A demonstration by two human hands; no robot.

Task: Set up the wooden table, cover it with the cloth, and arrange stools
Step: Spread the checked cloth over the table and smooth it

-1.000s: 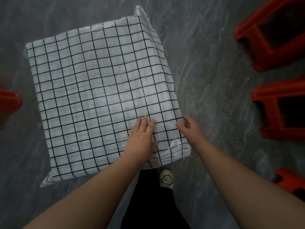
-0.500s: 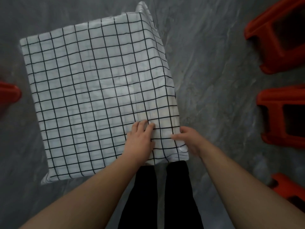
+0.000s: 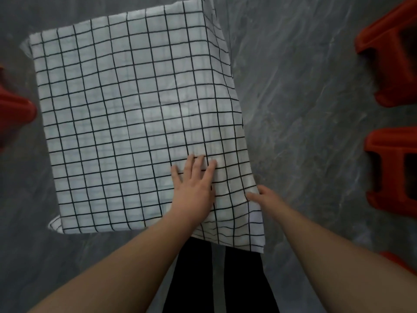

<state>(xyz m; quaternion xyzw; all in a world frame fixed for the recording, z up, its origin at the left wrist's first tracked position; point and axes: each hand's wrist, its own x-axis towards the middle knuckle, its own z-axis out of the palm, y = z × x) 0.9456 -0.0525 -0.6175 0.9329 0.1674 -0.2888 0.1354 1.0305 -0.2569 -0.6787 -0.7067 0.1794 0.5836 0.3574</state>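
Head view: checked cloth [image 3: 126, 114] spread flat, near-right corner hanging; left grip [image 3: 194, 190] fingers straight, pressing cloth near that corner; right grip [image 3: 267, 198] just beside, pinching cloth's right edge.

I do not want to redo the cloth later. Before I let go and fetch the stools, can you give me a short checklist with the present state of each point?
1. Cloth covers the whole table top: ok, no wood shows.
2. Cloth smooth: not ok, ripples at the near right corner.
3. Overhang even on all sides: cannot tell, the far side is hidden.
4. Left hand flat on the cloth: ok.
5. Right hand pinches the corner: cannot tell, its fingertips do not show.
6. Stools at the table: not ok, the upper right stool and the middle right stool stand apart from it.
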